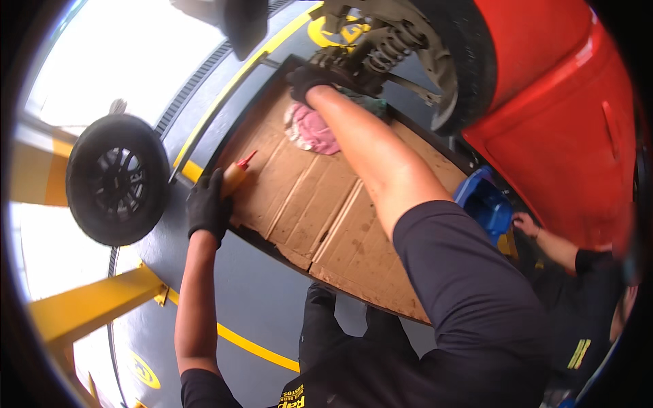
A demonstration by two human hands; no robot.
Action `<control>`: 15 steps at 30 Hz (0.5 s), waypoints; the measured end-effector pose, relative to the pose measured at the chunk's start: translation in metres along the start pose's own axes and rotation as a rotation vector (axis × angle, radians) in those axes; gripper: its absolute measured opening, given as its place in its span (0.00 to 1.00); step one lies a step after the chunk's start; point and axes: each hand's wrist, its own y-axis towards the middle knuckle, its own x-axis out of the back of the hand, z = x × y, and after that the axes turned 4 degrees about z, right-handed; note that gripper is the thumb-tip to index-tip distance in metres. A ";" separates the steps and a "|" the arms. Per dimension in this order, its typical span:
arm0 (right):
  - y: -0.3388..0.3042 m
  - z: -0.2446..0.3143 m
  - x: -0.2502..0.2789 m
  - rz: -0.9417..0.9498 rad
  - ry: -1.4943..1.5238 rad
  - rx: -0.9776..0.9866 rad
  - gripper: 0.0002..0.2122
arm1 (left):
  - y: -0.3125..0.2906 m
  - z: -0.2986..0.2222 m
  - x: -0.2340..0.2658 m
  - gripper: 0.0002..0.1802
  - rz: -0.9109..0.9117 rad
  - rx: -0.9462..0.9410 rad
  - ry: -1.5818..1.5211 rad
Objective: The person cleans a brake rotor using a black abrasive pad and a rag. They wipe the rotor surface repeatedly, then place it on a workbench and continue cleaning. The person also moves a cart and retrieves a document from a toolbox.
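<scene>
My left hand [209,207], in a black glove, is closed round a yellowish squeeze bottle [235,178] with a red pointed nozzle. The bottle lies tilted over the left side of a cardboard-covered cart top [299,211]. My right arm stretches across the cart, and my black-gloved right hand [307,80] is at its far edge, beside the car's hub and suspension parts. What its fingers do is hidden. A pink and white rag [314,129] lies crumpled on the cardboard under my right forearm, with a greenish cloth [371,103] just beyond the arm.
A red car with its coil spring [396,47] exposed stands at the far right. A removed wheel [118,179] is on the left, above a yellow lift arm [102,299]. At right, another person's hand [525,224] is by a blue basin [484,204].
</scene>
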 end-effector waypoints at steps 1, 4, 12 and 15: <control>0.010 -0.042 -0.024 0.054 -0.095 0.040 0.15 | 0.011 -0.020 -0.012 0.37 -0.037 -0.033 -0.005; -0.037 -0.083 -0.019 -0.123 0.310 -0.063 0.14 | -0.001 -0.058 -0.010 0.41 -0.163 -0.059 0.111; -0.388 -0.306 0.041 -0.737 0.480 0.019 0.09 | -0.047 -0.264 -0.038 0.30 -0.357 -0.226 -0.109; -0.532 -0.365 0.025 -0.867 0.532 -0.221 0.08 | -0.054 -0.312 -0.063 0.29 -0.353 -0.273 -0.193</control>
